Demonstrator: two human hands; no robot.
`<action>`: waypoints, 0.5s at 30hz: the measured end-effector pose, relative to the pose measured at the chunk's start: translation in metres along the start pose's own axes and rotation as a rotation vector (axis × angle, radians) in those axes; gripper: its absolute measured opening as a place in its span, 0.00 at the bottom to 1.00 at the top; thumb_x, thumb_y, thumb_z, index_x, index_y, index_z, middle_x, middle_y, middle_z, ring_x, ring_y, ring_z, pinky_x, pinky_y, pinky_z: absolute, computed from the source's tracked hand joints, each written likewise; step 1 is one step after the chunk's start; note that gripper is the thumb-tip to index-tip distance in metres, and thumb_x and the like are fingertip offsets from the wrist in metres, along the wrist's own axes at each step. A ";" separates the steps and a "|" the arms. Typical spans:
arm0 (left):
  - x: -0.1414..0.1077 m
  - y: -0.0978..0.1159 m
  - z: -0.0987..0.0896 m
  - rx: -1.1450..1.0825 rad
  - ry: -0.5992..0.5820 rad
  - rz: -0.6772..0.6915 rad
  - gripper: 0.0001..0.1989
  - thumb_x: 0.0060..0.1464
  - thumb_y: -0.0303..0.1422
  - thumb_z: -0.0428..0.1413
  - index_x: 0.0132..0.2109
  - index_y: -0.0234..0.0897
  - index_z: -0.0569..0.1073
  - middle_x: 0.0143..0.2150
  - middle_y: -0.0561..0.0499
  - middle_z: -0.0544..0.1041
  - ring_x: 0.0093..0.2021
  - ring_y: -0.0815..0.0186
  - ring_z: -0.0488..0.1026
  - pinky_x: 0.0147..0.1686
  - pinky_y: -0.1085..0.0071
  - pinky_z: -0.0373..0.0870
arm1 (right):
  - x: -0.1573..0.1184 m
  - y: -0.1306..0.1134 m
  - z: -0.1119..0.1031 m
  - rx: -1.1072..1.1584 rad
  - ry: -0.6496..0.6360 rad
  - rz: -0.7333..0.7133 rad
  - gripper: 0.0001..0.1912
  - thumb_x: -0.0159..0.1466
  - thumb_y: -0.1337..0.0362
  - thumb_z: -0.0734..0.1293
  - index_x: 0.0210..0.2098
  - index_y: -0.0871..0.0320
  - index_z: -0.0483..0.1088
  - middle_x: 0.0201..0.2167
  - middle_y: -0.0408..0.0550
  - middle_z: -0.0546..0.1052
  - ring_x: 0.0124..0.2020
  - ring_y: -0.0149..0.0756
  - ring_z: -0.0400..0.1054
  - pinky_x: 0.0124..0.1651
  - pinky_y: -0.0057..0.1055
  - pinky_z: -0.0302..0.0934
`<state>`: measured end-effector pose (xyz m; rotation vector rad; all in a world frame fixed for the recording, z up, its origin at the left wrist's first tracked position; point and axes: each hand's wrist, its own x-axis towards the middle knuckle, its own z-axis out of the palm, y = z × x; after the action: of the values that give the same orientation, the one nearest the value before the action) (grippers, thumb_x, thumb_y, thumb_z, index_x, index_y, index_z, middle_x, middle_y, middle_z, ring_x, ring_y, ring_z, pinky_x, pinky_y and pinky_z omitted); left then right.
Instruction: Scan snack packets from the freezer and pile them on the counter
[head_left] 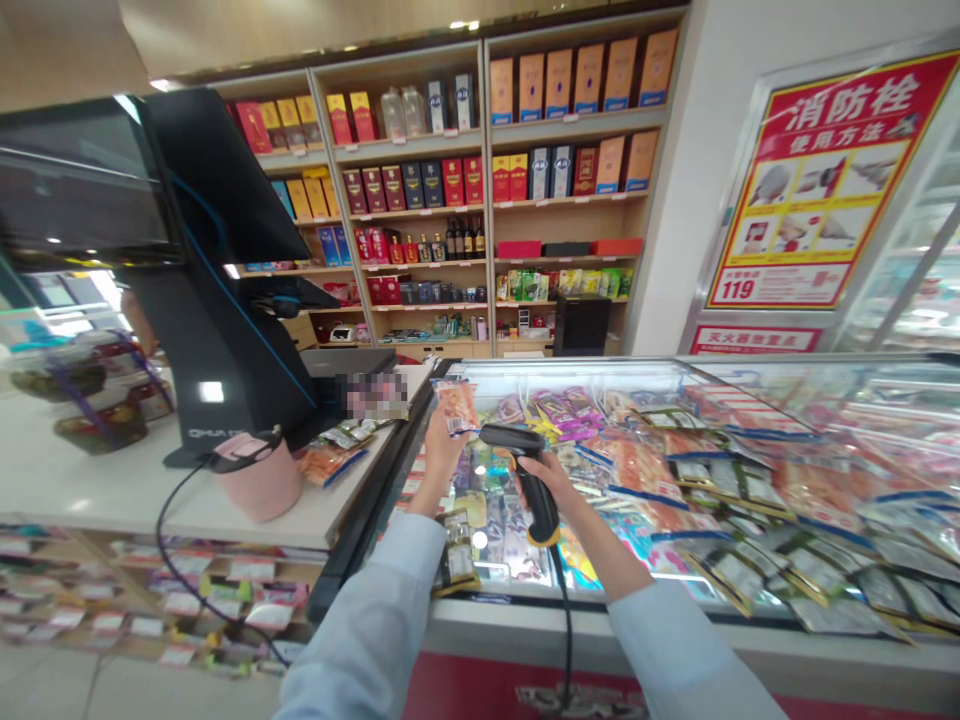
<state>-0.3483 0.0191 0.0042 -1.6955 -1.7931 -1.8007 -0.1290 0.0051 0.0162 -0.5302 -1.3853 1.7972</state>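
In my left hand (441, 448) is a small clear snack packet (456, 405) with orange-brown food inside, held up with a barcode label at its lower edge. My right hand (546, 474) grips a black and yellow barcode scanner (538, 500) by its handle. The scanner's head points left toward the packet, close to it, and its cable (567, 620) hangs down. Both hands are above the glass top of a chest freezer (517, 598). Many similar packets (645, 470) are spread on the glass to the right, and one dark packet (456, 550) lies below my left wrist.
On the left counter (67, 485) stand a black checkout terminal (240, 330), a pink container (259, 478) and lidded jars (97, 400). More packets (330, 462) lie at the counter's right end. Shelves of boxed bottles (412, 188) line the back wall.
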 end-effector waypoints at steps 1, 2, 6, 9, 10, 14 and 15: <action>0.000 0.000 0.000 -0.003 0.000 0.000 0.37 0.43 0.23 0.61 0.61 0.40 0.62 0.59 0.44 0.69 0.62 0.54 0.64 0.59 0.57 0.62 | 0.000 0.000 0.000 0.001 0.000 0.002 0.24 0.46 0.45 0.74 0.27 0.60 0.70 0.15 0.44 0.72 0.12 0.31 0.65 0.13 0.25 0.60; 0.000 0.000 0.000 -0.009 -0.001 -0.001 0.37 0.43 0.23 0.61 0.61 0.40 0.62 0.59 0.44 0.69 0.61 0.54 0.64 0.60 0.57 0.62 | 0.000 0.000 0.000 0.002 0.000 0.003 0.24 0.46 0.45 0.74 0.28 0.60 0.70 0.16 0.44 0.72 0.12 0.32 0.65 0.13 0.25 0.60; 0.001 0.000 -0.001 -0.020 -0.008 -0.035 0.38 0.42 0.23 0.61 0.61 0.41 0.62 0.59 0.44 0.69 0.60 0.54 0.65 0.60 0.56 0.61 | 0.000 0.001 -0.001 0.007 -0.006 0.004 0.24 0.47 0.45 0.74 0.28 0.61 0.71 0.16 0.44 0.72 0.12 0.31 0.65 0.13 0.25 0.60; 0.000 0.001 -0.001 -0.023 -0.022 -0.048 0.37 0.43 0.24 0.62 0.61 0.41 0.63 0.58 0.45 0.70 0.60 0.54 0.65 0.60 0.57 0.61 | 0.001 0.004 -0.003 0.008 -0.013 -0.007 0.24 0.48 0.46 0.73 0.29 0.61 0.71 0.16 0.44 0.72 0.12 0.31 0.65 0.13 0.25 0.60; 0.000 0.001 -0.001 -0.025 -0.027 -0.044 0.37 0.43 0.24 0.61 0.61 0.41 0.63 0.58 0.45 0.70 0.60 0.54 0.65 0.60 0.58 0.61 | 0.001 0.005 -0.004 0.009 -0.015 -0.011 0.23 0.49 0.46 0.73 0.28 0.61 0.71 0.16 0.44 0.72 0.12 0.31 0.65 0.13 0.25 0.60; 0.000 0.000 0.001 -0.009 -0.032 -0.041 0.37 0.43 0.23 0.61 0.61 0.40 0.62 0.60 0.44 0.68 0.61 0.53 0.65 0.60 0.57 0.62 | 0.004 0.010 -0.008 0.026 -0.018 -0.010 0.22 0.50 0.46 0.72 0.28 0.60 0.70 0.16 0.44 0.72 0.12 0.32 0.65 0.13 0.26 0.61; -0.001 -0.001 0.001 -0.006 -0.037 -0.044 0.37 0.43 0.23 0.61 0.61 0.40 0.62 0.60 0.44 0.68 0.61 0.53 0.64 0.60 0.56 0.61 | 0.005 0.010 -0.008 0.031 -0.019 -0.006 0.22 0.50 0.46 0.72 0.28 0.60 0.70 0.16 0.44 0.72 0.12 0.32 0.65 0.13 0.26 0.61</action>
<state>-0.3480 0.0195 0.0026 -1.7160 -1.8560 -1.8054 -0.1295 0.0126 0.0044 -0.4934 -1.3678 1.8206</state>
